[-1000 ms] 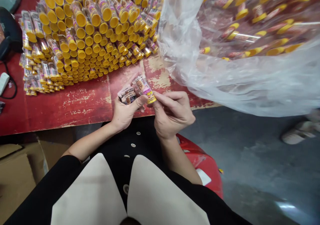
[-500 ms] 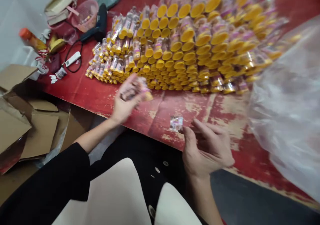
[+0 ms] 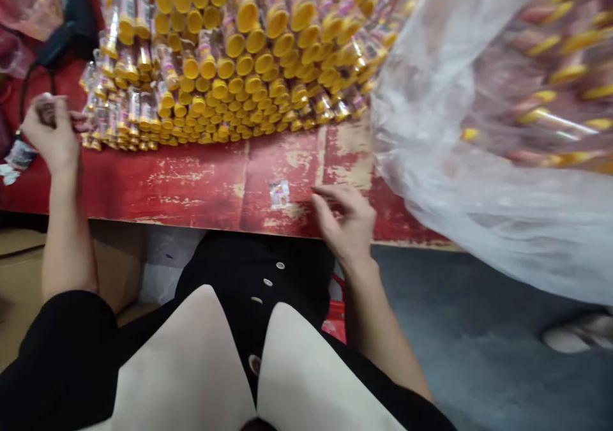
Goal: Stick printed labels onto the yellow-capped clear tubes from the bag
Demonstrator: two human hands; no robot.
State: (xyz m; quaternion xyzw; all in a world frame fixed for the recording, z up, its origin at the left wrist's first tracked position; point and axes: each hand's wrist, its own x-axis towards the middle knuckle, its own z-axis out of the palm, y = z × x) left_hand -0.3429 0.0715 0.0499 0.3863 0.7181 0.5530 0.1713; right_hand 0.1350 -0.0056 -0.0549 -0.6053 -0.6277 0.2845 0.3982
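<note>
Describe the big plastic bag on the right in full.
The plastic bag is large, milky-clear, thin-looking and crumpled. Yellow-ended tubes show through it. It lies on the right part of the red table, bulging past the front edge; the picture cuts it off above and at right. The right hand is not touching it.

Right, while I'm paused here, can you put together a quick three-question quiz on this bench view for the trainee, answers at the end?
1. True or false: the right hand is apart from the small printed square on the red table.
2. What colour are the round caps on the stacked tubes?
A) Blue
B) Yellow
C) Green
3. Fill in the blank: from the wearer's viewpoint, the large translucent plastic bag is to the ____ of the stacked tubes.
Key: 1 true; 2 B; 3 right.
</note>
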